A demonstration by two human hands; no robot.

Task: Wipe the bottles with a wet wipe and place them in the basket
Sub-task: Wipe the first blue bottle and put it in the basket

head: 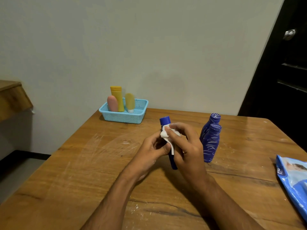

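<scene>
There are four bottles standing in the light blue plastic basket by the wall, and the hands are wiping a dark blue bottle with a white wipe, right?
Not quite. The head view shows three bottles in the light blue plastic basket, not four: a pink one, a tall yellow one and a pale yellow one. The rest holds: the hands are wiping a dark blue bottle with a white wipe.

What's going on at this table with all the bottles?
A person is cleaning bottles. The left hand steadies a plain blue bottle while the right hand rubs it with a white wet wipe. Three bottles already stand in the light blue basket; two patterned blue bottles wait on the wooden table.
</scene>
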